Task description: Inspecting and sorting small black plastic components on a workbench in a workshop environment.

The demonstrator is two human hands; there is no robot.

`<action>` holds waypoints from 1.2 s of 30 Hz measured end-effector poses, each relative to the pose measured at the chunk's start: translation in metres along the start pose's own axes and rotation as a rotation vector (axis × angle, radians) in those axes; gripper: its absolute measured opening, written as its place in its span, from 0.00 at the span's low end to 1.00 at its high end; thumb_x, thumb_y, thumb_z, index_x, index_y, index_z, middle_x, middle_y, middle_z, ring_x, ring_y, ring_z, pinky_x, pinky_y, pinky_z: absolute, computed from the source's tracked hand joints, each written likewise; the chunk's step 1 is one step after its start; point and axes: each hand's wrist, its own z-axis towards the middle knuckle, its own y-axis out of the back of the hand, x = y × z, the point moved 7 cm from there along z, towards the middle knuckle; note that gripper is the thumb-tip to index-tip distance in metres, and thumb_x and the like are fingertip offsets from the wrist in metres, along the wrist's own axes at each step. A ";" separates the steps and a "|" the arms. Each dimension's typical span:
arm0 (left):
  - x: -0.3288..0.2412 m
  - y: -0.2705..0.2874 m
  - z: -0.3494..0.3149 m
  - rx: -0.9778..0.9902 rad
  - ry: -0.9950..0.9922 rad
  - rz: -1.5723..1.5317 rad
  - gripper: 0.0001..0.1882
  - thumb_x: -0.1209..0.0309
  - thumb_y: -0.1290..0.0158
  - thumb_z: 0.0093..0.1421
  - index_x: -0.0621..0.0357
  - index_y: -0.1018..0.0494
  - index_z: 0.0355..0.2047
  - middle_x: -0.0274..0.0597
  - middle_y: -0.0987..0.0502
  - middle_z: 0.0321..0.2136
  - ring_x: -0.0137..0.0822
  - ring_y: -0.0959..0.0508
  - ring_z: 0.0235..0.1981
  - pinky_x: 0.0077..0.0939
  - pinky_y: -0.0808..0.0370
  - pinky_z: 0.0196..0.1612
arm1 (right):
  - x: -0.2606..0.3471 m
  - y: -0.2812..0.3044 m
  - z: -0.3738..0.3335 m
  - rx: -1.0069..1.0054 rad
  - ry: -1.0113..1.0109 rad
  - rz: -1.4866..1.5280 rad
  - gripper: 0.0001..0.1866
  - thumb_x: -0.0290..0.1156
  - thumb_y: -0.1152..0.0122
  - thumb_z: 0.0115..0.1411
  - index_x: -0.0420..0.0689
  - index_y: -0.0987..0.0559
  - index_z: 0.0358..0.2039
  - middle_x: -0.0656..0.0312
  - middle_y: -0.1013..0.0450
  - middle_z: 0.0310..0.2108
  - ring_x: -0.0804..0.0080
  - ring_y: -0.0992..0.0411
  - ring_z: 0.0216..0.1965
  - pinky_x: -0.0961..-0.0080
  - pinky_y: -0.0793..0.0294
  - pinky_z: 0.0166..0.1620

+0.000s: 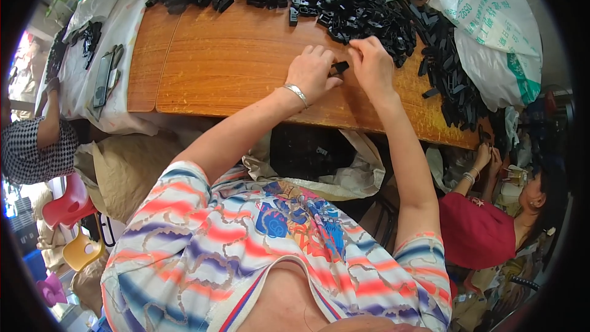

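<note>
Over the wooden table's near half, my left hand (312, 74) pinches a small black plastic part (340, 67) between thumb and fingers, a silver bangle on that wrist. Just to its right is my right hand (372, 64), thumb and fingertips drawn together; whatever may be between them is too small to make out. It is close to the black part but apart from it. Beyond both hands spreads a large heap of similar black plastic parts (362, 12), its near edge just past my right fingertips.
The wooden table (233, 61) has a white sack (491, 31) and more black parts (445, 80) at right. An open sack (362, 172) hangs below the near edge. A co-worker in red (476, 227) handles something at right; another person's checkered sleeve (37, 147) is at left.
</note>
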 end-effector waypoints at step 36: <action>0.018 0.021 -0.015 -0.010 -0.057 0.033 0.13 0.70 0.37 0.49 0.56 0.23 0.35 0.40 0.26 0.32 0.46 0.29 0.40 0.37 0.28 0.45 | -0.001 0.001 -0.035 0.126 -0.212 0.234 0.09 0.26 0.34 0.54 0.39 0.20 0.36 0.52 0.26 0.34 0.53 0.25 0.35 0.65 0.26 0.38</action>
